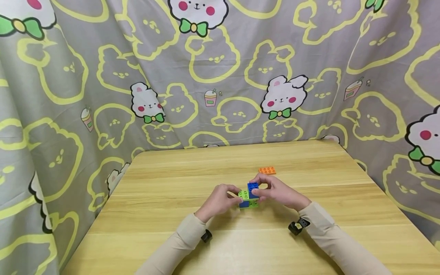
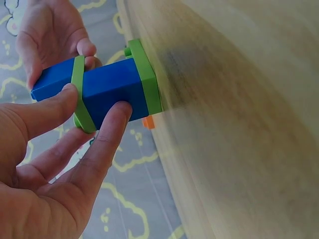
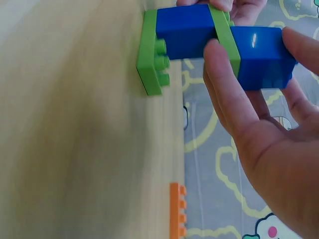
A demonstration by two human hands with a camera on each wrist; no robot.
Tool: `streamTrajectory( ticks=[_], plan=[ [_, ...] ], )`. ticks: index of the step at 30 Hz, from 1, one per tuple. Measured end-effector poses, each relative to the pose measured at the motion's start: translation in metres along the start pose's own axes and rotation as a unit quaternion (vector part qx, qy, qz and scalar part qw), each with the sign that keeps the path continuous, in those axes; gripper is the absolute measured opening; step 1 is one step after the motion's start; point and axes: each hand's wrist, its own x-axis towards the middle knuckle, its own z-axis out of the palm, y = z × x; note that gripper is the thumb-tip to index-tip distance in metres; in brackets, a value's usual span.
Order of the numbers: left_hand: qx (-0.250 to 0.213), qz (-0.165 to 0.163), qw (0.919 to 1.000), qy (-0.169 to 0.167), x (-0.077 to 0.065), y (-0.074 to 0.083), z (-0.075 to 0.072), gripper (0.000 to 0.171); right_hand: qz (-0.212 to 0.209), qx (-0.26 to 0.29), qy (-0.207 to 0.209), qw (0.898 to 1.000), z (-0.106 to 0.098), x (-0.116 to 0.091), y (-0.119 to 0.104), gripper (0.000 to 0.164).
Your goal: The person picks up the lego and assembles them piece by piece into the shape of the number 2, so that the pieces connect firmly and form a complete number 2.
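A small stack of toy building bricks stands on the table between both hands. Its base is a green plate (image 3: 146,55), with a lower blue brick (image 2: 112,89) on one end. Over that brick lies an upper green plate (image 1: 243,195), topped by an upper blue brick (image 3: 264,55) offset to the right. My left hand (image 1: 220,200) holds the stack from the left, thumb at the upper green plate and a finger against the lower blue brick. From the right, my right hand (image 1: 280,192) grips the upper blue brick between thumb and fingers, one fingertip by the upper green plate.
An orange studded plate (image 1: 267,170) lies flat on the wooden table (image 1: 172,172), just beyond my right hand. A patterned grey curtain (image 1: 237,68) hangs behind the table and along its sides. Each wrist carries a small black camera (image 1: 295,228).
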Motion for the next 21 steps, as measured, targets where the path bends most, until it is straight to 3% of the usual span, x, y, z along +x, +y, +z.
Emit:
streamTrajectory(
  ticks=[6,21],
  plan=[
    [0.008,-0.001,1.0,0.001,-0.0006,0.0006,0.0006,0.031,0.016,-0.003,-0.012,1.0,-0.002,-0.0004,0.0001,0.033],
    [0.009,0.005,0.9999,-0.002,-0.0007,0.0001,-0.0006,0.033,0.002,-0.107,0.011,0.994,-0.0035,-0.0036,-0.0042,0.036]
  ],
)
